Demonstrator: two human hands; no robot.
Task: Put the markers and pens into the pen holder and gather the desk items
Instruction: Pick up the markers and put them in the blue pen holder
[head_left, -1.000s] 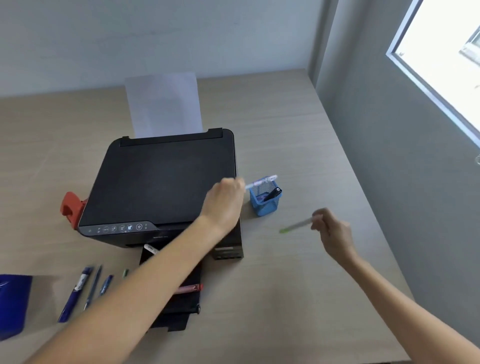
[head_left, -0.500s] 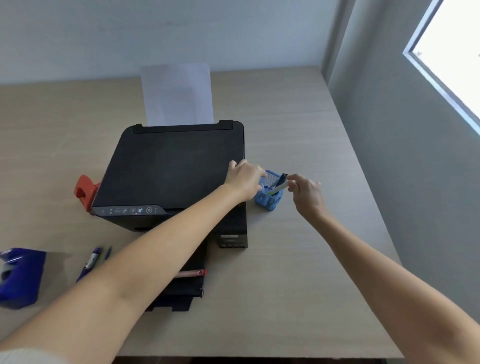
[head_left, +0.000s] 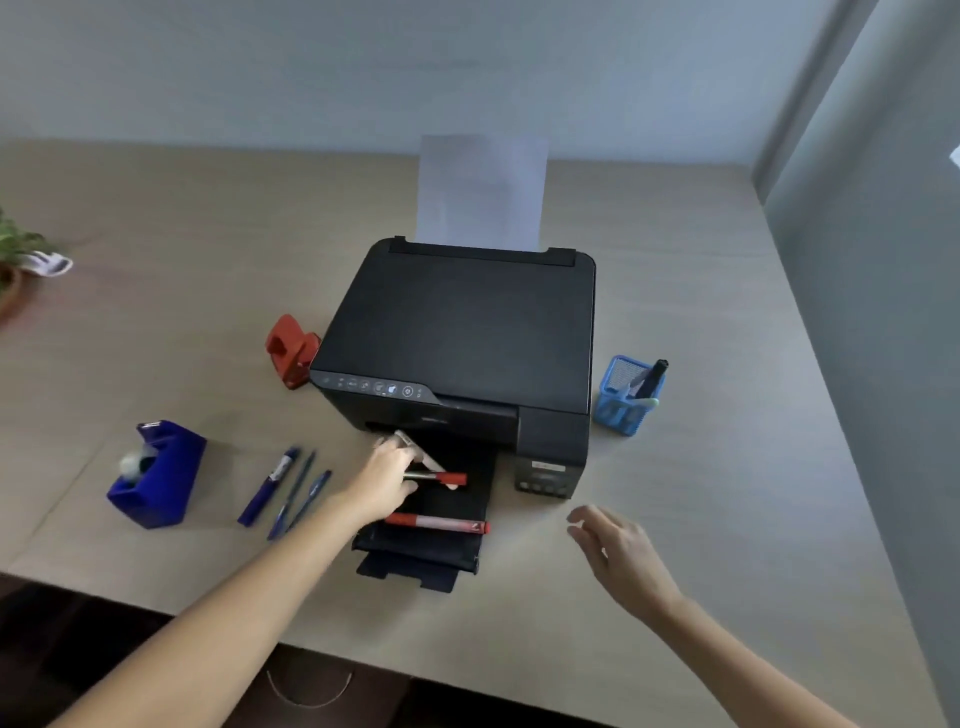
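red marker (head_left: 435, 477) — half-hidden by left hand (head_left: 387, 478)

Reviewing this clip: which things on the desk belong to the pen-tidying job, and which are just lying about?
Job:
- pen holder, pens already in it
- red marker in the left hand
- second red marker on the output tray
- three blue pens
- tape dispenser and red hole punch, probably to be gathered

Lying about:
- printer
- paper
- plant

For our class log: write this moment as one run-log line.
left hand: grasping red marker on printer tray | right hand: open, empty | pen holder: three pens inside
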